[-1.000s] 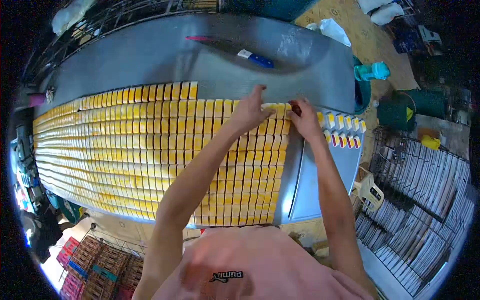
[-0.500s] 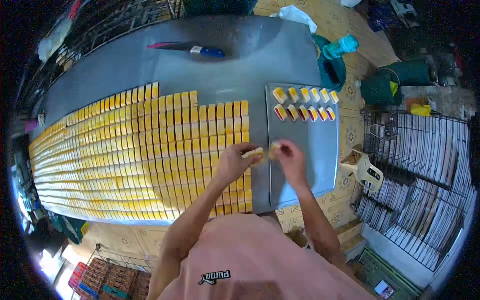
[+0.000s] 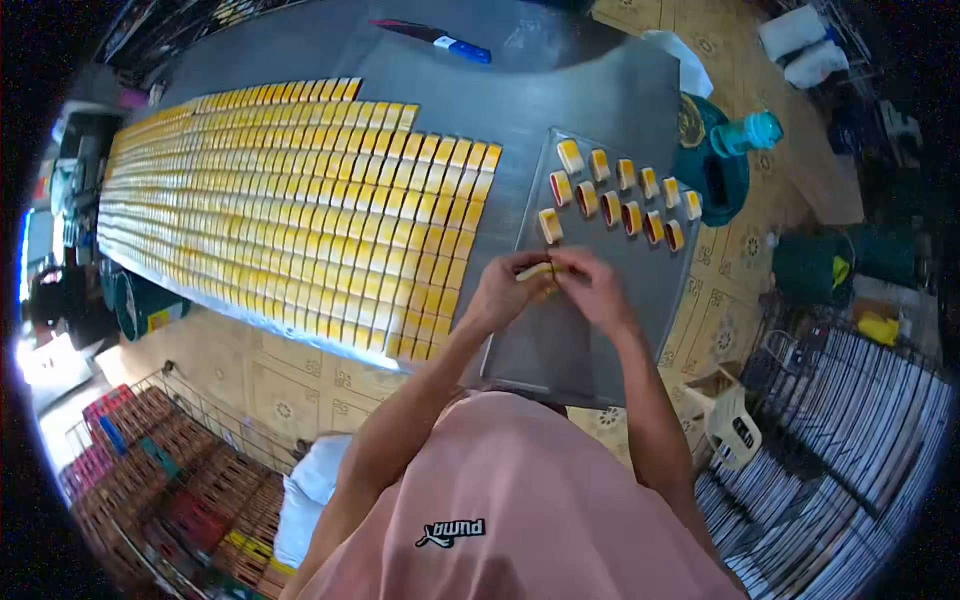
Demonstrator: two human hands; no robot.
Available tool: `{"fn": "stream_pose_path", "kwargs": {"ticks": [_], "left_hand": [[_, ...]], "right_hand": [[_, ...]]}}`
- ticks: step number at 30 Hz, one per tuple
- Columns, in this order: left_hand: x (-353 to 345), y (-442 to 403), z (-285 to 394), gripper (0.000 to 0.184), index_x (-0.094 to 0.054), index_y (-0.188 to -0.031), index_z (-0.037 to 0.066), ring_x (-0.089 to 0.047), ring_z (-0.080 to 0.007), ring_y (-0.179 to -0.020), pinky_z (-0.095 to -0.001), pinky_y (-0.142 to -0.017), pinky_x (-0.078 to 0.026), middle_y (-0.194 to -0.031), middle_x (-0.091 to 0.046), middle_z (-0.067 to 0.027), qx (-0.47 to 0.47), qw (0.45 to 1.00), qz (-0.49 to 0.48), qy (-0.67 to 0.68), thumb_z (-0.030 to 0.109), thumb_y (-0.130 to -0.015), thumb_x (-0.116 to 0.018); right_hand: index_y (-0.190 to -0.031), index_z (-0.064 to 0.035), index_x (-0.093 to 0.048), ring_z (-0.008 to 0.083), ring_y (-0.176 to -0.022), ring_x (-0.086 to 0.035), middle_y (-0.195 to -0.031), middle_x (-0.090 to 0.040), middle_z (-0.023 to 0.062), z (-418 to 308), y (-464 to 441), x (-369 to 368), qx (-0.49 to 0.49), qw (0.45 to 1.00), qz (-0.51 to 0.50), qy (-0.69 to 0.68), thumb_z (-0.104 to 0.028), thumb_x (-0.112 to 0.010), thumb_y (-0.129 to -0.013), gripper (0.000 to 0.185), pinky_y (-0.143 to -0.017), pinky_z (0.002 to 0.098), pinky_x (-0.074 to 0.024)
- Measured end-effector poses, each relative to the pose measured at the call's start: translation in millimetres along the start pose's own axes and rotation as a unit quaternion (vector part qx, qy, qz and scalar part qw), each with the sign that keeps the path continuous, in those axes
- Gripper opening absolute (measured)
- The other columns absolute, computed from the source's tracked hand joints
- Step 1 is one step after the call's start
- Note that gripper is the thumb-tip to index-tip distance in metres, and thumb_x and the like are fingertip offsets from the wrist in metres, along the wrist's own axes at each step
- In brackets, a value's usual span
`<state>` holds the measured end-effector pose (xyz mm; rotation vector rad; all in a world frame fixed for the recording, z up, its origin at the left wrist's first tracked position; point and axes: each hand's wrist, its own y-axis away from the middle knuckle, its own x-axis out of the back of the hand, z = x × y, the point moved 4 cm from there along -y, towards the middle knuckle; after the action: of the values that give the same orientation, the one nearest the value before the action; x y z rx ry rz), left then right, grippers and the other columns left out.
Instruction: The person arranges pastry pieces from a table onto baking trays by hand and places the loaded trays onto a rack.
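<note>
At seven o'clock from the rows (image 3: 611,208) on the tray (image 3: 630,335), the left hand (image 3: 503,296) and right hand (image 3: 598,290) hold a cake (image 3: 538,271) in narrow grips, probably to steady its soft sides.

Yellow piece (image 3: 541,272) held over grey tray (image 3: 585,355)

The left hand (image 3: 507,297) and the right hand (image 3: 593,287) hold it together, partly hidden. On the tray are two short rows (image 3: 632,217) and one single piece (image 3: 550,226). Many longer rows (image 3: 300,200) cover the table's (image 3: 570,92) left part.
</note>
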<state>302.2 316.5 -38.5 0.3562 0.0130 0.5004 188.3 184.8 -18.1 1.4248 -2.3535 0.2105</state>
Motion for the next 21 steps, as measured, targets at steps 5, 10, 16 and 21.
{"fn": "stream_pose_path", "kwargs": {"ticks": [5, 10, 16, 21], "left_hand": [[-18, 6, -13, 0.053, -0.057, -0.129, -0.007, -0.067, -0.0196, -0.097, -0.0308, -0.081, -0.055, -0.110, -0.071, -0.0189, 0.076, 0.990, 0.119, 0.014, 0.022, -0.089, -0.077], [-37, 4, -30, 0.049, -0.058, -0.128, -0.005, -0.068, -0.0190, -0.099, -0.0310, -0.083, -0.055, -0.110, -0.071, -0.0165, 0.034, 0.990, 0.096, 0.101, 0.018, -0.089, -0.076], [-66, -3, -13, 0.047, -0.060, -0.129, -0.003, -0.068, -0.0189, -0.100, -0.0322, -0.085, -0.055, -0.109, -0.072, -0.0153, 0.008, 0.992, 0.058, 0.111, 0.014, -0.088, -0.075], [-64, -2, -28, 0.041, -0.060, -0.128, -0.004, -0.066, -0.0146, -0.095, -0.0283, -0.079, -0.054, -0.111, -0.070, -0.0124, 0.071, 0.984, 0.143, 0.082, 0.009, -0.091, -0.071]], "right_hand": [[-0.116, -0.0017, -0.070, 0.0205, -0.104, -0.066, -0.106, -0.072, 0.0099, 21, -2, 30, -0.061, 0.996, 0.071, 0.000, -0.001, -0.066, -0.088, 0.028, -0.084, 0.0323, -0.0531], [-0.115, -0.0014, -0.070, 0.0235, -0.106, -0.066, -0.115, -0.070, 0.0125, 19, -32, 22, 0.102, 0.982, 0.124, 0.097, -0.003, -0.066, -0.089, 0.026, -0.089, 0.0358, -0.0521], [-0.114, -0.0031, -0.070, 0.0250, -0.102, -0.067, -0.116, -0.068, 0.0142, 45, 25, 46, -0.038, 0.999, 0.005, 0.019, -0.001, -0.067, -0.088, 0.026, -0.086, 0.0317, -0.0530], [-0.117, -0.0034, -0.070, 0.0246, -0.099, -0.068, -0.114, -0.069, 0.0131, 44, -10, 55, -0.006, 0.995, 0.085, 0.060, -0.001, -0.068, -0.088, 0.029, -0.084, 0.0304, -0.0533]]}}
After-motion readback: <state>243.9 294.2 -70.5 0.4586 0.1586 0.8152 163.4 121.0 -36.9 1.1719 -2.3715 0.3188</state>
